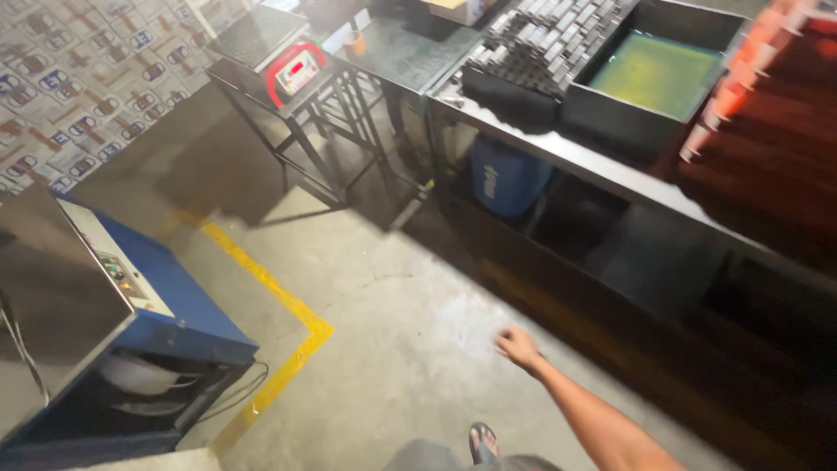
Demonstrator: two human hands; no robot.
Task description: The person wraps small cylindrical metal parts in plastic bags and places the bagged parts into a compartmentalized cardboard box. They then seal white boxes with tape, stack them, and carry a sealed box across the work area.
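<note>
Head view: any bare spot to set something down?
Bare concrete floor between the yellow line, the long bench and the right hand. Glass tabletop is partly free. Bench top is crowded: dark parts, black tray.

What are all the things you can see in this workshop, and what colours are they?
Blue machine: one, blue with a grey top, bottom left on the floor.
Yellow line: one, painted on the concrete floor, bending at a corner.
Weighing scale: one, red front with a dark platform, on a black metal stand at the top.
Long bench: one, dark metal, along the right.
Tray: one, black with a green-yellow bottom, on the bench.
Small metal pieces: many, grey, piled left of the tray.
Blue drum: one, under the bench.
Orange crates: blurry stack, far right.
Right hand: one, empty, fingers loose, above the floor.
Foot in a sandal: one, bottom edge.
</note>
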